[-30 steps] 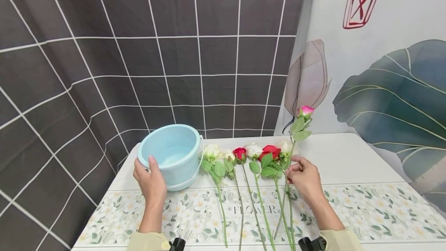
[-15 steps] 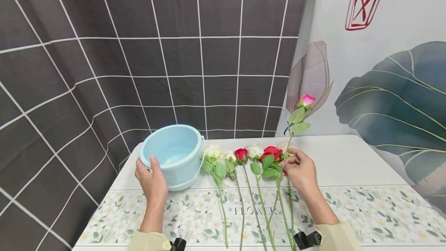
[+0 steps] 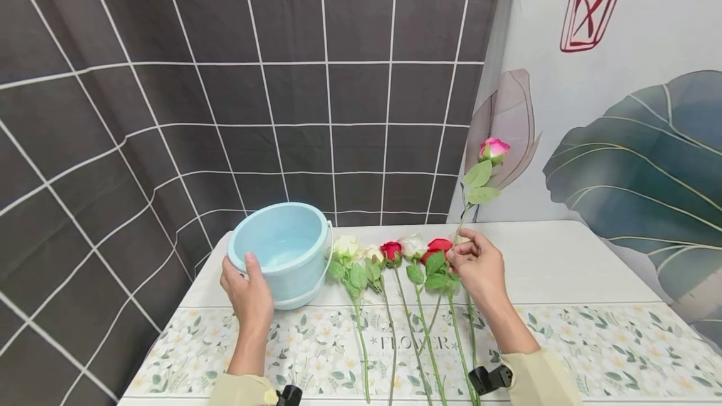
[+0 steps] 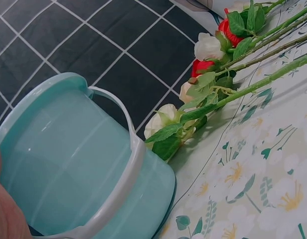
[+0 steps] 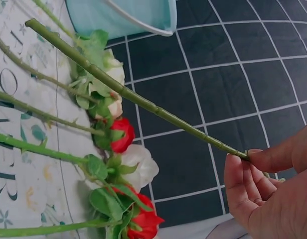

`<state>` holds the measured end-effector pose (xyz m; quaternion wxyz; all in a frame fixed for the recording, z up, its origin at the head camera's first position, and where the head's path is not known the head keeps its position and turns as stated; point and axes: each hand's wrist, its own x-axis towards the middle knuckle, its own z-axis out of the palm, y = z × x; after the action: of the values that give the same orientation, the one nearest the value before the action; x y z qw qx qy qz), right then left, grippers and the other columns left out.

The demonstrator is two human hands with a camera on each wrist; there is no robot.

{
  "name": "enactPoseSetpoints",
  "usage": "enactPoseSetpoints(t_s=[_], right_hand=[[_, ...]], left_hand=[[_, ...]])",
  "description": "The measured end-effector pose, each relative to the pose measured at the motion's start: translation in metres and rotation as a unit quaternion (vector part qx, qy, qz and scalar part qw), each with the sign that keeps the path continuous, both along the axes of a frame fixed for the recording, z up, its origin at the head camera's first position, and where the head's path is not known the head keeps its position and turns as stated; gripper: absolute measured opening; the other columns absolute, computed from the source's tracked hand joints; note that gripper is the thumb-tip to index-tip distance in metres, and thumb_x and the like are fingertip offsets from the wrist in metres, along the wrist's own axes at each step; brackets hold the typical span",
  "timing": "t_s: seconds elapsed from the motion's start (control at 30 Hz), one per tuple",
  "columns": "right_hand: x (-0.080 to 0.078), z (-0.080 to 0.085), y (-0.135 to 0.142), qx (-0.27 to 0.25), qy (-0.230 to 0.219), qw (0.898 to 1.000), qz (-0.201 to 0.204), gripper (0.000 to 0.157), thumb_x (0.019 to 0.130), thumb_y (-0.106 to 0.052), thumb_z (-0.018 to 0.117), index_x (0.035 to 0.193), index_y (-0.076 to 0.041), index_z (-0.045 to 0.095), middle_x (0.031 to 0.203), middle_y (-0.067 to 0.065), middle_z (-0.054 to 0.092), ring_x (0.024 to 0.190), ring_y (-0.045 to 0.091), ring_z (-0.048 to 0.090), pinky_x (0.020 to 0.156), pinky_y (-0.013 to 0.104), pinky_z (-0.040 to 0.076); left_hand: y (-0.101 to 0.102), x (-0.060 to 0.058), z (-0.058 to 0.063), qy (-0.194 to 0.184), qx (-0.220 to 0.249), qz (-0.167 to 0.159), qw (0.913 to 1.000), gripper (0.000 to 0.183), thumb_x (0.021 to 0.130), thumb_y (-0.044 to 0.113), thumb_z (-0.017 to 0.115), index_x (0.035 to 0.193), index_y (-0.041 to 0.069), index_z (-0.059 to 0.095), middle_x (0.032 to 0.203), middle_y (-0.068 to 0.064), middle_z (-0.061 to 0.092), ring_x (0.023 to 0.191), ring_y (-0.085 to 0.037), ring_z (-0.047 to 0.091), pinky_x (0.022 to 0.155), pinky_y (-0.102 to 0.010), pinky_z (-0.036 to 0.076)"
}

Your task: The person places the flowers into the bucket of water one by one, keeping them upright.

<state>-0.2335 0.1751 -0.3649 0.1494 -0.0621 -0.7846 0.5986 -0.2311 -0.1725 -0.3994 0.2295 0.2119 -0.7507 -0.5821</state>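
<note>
A light blue bucket [image 3: 299, 281] stands at the left of the table, tilted slightly. My left hand [image 3: 248, 296] grips its near left rim, thumb over the edge; in the left wrist view only part of that hand shows beside the bucket wall [image 4: 69, 154]. Between thumb and fingers, my right hand [image 3: 481, 268] pinches the stem of a pink rose [image 3: 494, 149], which is raised with its bloom up. In the right wrist view the bare stem [image 5: 158, 110] slants away toward the bucket, its cut end free.
Several roses lie in a row between the hands: a white rose [image 3: 345, 247], a small red rose [image 3: 390, 252] and a larger red rose [image 3: 437, 247] among them. Their stems point to the front edge of the floral-printed table [image 3: 598, 343]. A dark grid curtain [image 3: 355, 93] hangs behind.
My right hand has lifted the pink rose and moved a little left, its stem rising off the table among the others. The left hand stays on the bucket.
</note>
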Motion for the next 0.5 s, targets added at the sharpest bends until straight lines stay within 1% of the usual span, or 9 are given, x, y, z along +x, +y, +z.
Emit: enactPoseSetpoints(t_s=[0.2,0.5], right_hand=[[-0.006,0.009,-0.008,-0.017,0.027,0.999,0.008,0.046,0.088,0.009,0.061,0.132,0.001,0.049,0.083,0.01,0.062,0.063,0.01,0.061,0.063,0.025,0.057],[-0.012,0.018,-0.02,-0.035,0.056,0.998,0.017,0.047,0.086,0.013,0.062,0.13,0.002,0.051,0.078,0.003,0.061,0.062,0.005,0.059,0.06,0.021,0.055]], left_hand=[[-0.001,-0.001,0.0,-0.002,0.002,0.001,1.0,0.076,0.098,0.06,0.023,0.156,0.017,-0.003,0.159,-0.016,0.001,0.144,-0.044,0.01,0.115,-0.059,0.009],[-0.001,0.001,0.0,0.0,0.0,-0.005,1.0,0.076,0.098,0.061,0.023,0.156,0.018,-0.002,0.159,-0.016,0.002,0.143,-0.044,0.011,0.114,-0.06,0.009]])
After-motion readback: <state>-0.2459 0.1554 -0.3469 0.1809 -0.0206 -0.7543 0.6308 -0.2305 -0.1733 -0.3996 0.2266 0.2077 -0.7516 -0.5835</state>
